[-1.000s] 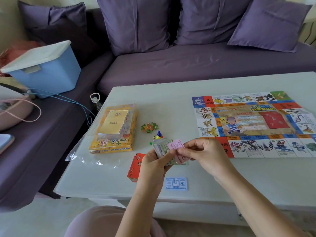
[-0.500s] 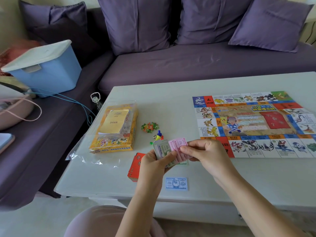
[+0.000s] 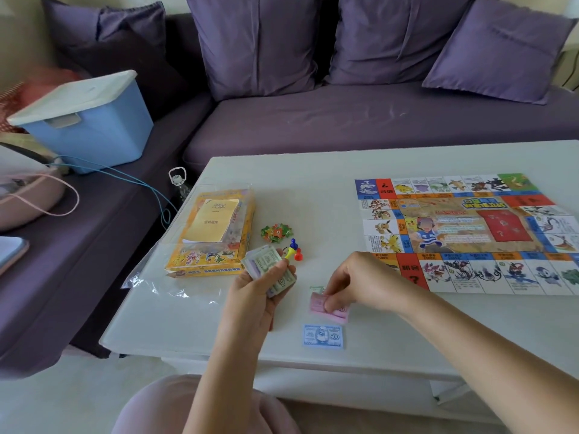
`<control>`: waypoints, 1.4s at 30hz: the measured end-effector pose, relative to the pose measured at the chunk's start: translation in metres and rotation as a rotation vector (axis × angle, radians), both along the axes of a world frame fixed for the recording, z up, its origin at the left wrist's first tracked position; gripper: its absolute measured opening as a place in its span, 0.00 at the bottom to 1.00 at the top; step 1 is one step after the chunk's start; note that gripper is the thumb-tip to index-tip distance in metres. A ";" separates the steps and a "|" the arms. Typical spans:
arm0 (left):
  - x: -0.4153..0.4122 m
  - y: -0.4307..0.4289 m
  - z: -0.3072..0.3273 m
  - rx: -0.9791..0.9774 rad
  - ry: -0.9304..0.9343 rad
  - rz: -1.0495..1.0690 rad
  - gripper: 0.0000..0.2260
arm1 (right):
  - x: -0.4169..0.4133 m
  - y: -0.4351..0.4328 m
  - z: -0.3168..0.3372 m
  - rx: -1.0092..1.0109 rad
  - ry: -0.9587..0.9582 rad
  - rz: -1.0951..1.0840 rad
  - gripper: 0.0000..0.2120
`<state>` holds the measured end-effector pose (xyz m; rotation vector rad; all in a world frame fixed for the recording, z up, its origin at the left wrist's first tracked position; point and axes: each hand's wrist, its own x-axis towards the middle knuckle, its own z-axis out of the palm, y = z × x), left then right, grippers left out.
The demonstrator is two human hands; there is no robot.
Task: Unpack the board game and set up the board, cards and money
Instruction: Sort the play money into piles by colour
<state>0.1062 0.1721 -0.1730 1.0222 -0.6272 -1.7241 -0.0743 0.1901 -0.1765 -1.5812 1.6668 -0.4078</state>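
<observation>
The colourful game board lies unfolded on the right of the white table, with a red card stack at its centre. My left hand grips a stack of paper money above the table. My right hand pinches pink notes down on the table, partly over a green note. A blue 500 note lies just in front of them. The yellow game box, with a booklet on top, sits at the left.
Coloured pawns and a green and orange token pile lie between box and board. A clear plastic wrapper spreads under the box. A blue lidded bin stands on the purple sofa at the left.
My right hand pulled the pink notes off the stack and lowered them to the table above the blue note. The left hand kept the stack and shifted slightly left.
</observation>
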 end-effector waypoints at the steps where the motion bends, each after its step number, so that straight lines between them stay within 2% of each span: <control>1: 0.000 0.000 0.000 0.003 -0.002 0.000 0.06 | 0.001 -0.003 -0.002 0.007 0.055 0.023 0.10; 8: 0.001 0.001 0.001 0.004 -0.019 -0.004 0.06 | 0.002 -0.020 -0.003 -0.054 0.216 0.045 0.10; 16: 0.002 0.001 -0.001 -0.015 -0.028 -0.021 0.06 | 0.004 -0.023 0.002 0.046 0.139 0.156 0.07; 29: -0.001 0.002 -0.002 0.009 0.000 -0.022 0.06 | 0.015 -0.018 -0.010 -0.061 0.196 0.214 0.11; 42: -0.005 0.002 -0.004 0.060 0.045 -0.025 0.07 | 0.015 -0.014 -0.014 -0.134 0.187 0.168 0.10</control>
